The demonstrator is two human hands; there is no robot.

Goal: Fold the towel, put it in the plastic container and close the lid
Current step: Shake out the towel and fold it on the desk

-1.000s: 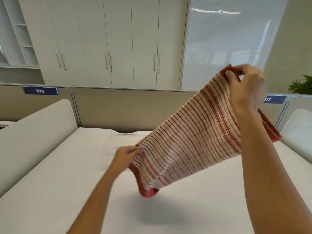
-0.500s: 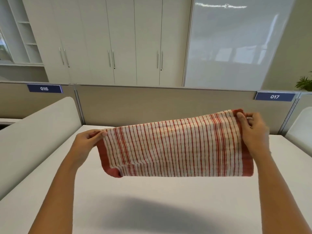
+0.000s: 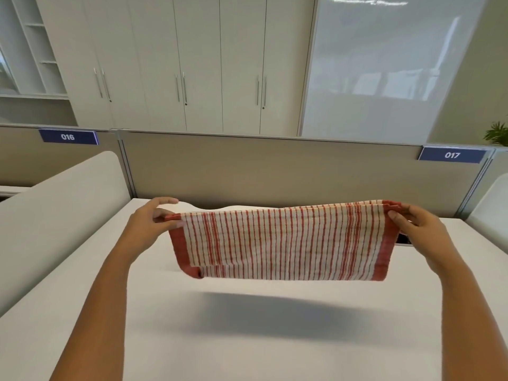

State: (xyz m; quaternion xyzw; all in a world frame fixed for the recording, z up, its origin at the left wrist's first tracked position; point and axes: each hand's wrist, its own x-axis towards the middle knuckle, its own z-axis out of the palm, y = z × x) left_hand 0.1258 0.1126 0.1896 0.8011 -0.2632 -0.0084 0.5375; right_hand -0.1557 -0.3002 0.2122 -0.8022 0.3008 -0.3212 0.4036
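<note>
A red-and-white striped towel (image 3: 286, 243) with red borders hangs folded over, stretched level in the air above the white table (image 3: 247, 339). My left hand (image 3: 154, 224) pinches its upper left corner. My right hand (image 3: 420, 226) pinches the upper right corner. The towel's lower edges hang free, two layers showing at the bottom left. The plastic container is hidden behind the towel.
A beige partition (image 3: 275, 169) with signs 016 (image 3: 68, 136) and 017 (image 3: 452, 155) runs along the table's far edge. White rounded dividers (image 3: 55, 210) flank the table on both sides. A small dark object (image 3: 404, 239) lies by my right wrist.
The towel went from tilted, right hand high, to level and stretched wide. Both hands have moved apart and lower, and the towel now hangs shorter in folded layers.
</note>
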